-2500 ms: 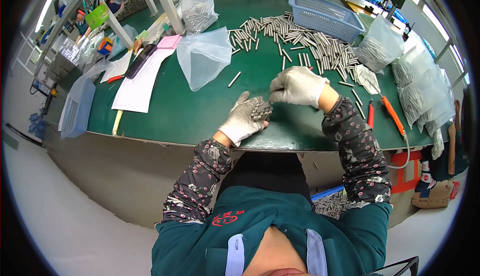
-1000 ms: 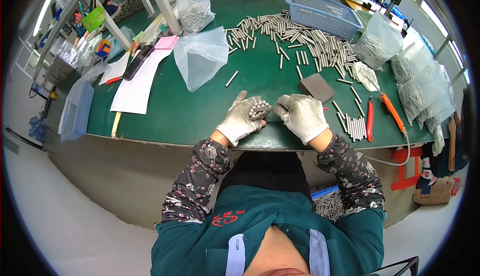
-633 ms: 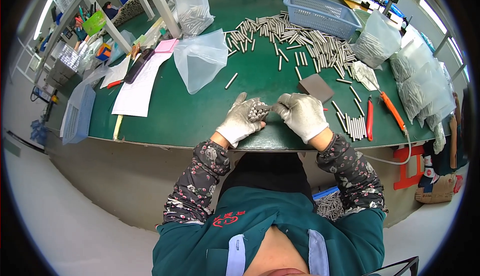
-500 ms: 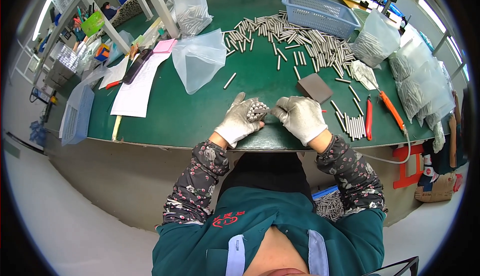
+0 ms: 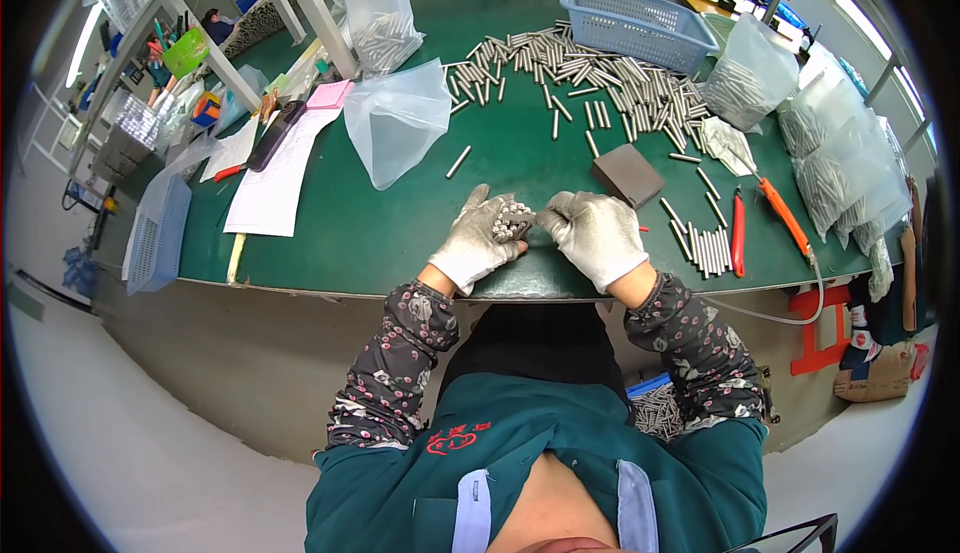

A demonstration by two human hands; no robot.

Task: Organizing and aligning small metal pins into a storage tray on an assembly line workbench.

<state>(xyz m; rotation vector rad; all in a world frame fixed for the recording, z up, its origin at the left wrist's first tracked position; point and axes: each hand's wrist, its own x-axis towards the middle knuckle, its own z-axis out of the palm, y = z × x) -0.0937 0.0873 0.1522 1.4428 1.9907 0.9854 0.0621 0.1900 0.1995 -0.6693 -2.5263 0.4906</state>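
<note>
My left hand [image 5: 470, 245], in a white work glove, is closed around a bundle of short metal pins [image 5: 514, 230] with their round ends facing up. My right hand [image 5: 602, 241], gloved as well, pinches a thin grey strip [image 5: 519, 218] that lies across the pin ends; its kind cannot be made out. Both hands are above the front edge of the green table. Beyond my right hand sits a dark grey block [image 5: 628, 176]. To its right are a short row of metal pins [image 5: 711, 252], a red-handled hand tool [image 5: 738, 235] and an orange-handled tool [image 5: 783, 215] with a hose.
A large heap of pins [image 5: 600, 73] spreads across the table before a blue basket [image 5: 640, 28]. Bags of pins [image 5: 840, 153] line the right side. An empty plastic bag [image 5: 397, 123], papers [image 5: 265, 193] and a shelf frame [image 5: 322, 13] are at left.
My right hand has shifted slightly left, bringing the strip farther over the pin ends. My left hand keeps its hold on the bundle in nearly the same place.
</note>
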